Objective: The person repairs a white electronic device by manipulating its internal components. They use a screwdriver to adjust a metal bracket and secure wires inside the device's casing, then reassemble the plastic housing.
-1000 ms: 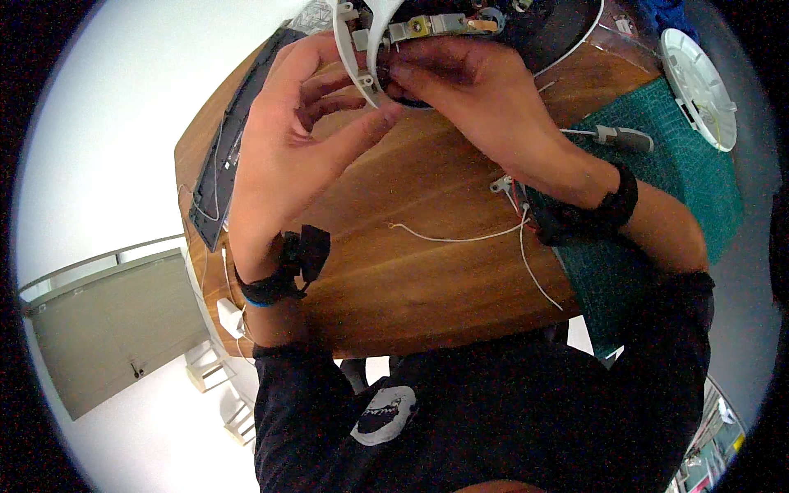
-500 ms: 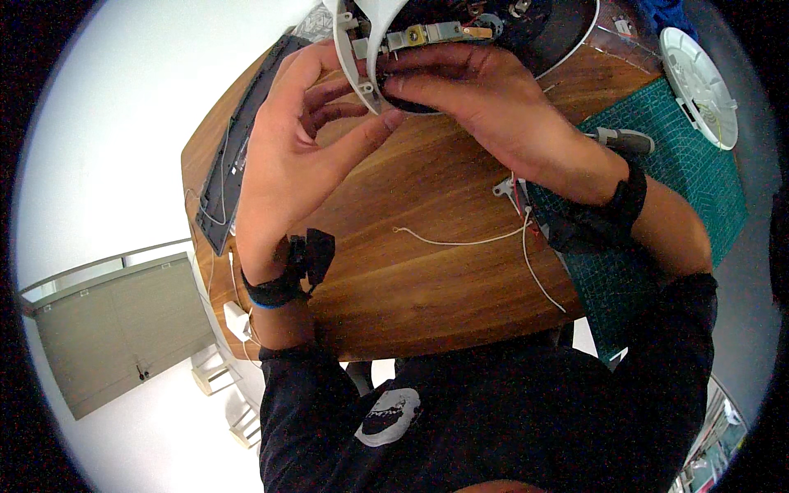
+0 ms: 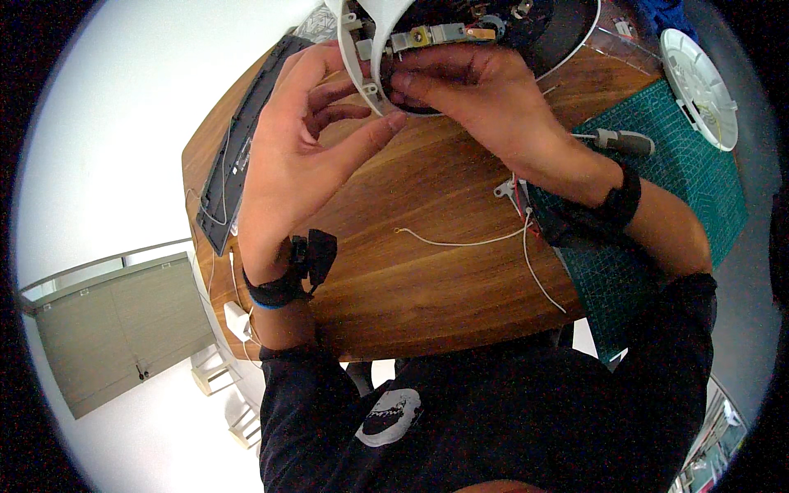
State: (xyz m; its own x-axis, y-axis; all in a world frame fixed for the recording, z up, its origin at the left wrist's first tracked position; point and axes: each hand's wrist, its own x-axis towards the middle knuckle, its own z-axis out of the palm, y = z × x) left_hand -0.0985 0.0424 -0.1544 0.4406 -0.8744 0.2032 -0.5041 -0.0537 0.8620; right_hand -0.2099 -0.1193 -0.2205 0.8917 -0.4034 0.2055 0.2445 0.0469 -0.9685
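Observation:
At the top of the view is an opened appliance housing [image 3: 383, 37] with a curved white rim, a black inside and metal and electronic parts. Its upper part is cut off by the picture's edge. My left hand [image 3: 296, 156] curls around the left side of the rim, its fingers passing behind the white edge and its thumb below. My right hand [image 3: 505, 107] reaches inside the housing, thumb and fingers pinched together near the rim. What lies between those fingertips is hidden. Under my right wrist are a small white bracket [image 3: 505, 189] and red wires.
A screwdriver [image 3: 629, 141] lies on a green cutting mat [image 3: 711, 189] at right, near a round white cover [image 3: 689, 74]. A long dark panel [image 3: 238, 148] lies at left on the wooden table [image 3: 394, 304]. A white cable [image 3: 460, 243] and a white adapter [image 3: 237, 321] are nearer me.
The housing has shifted very slightly to the right. My right hand has turned a little at the wrist, still inside it; my left hand stays nearly where it was.

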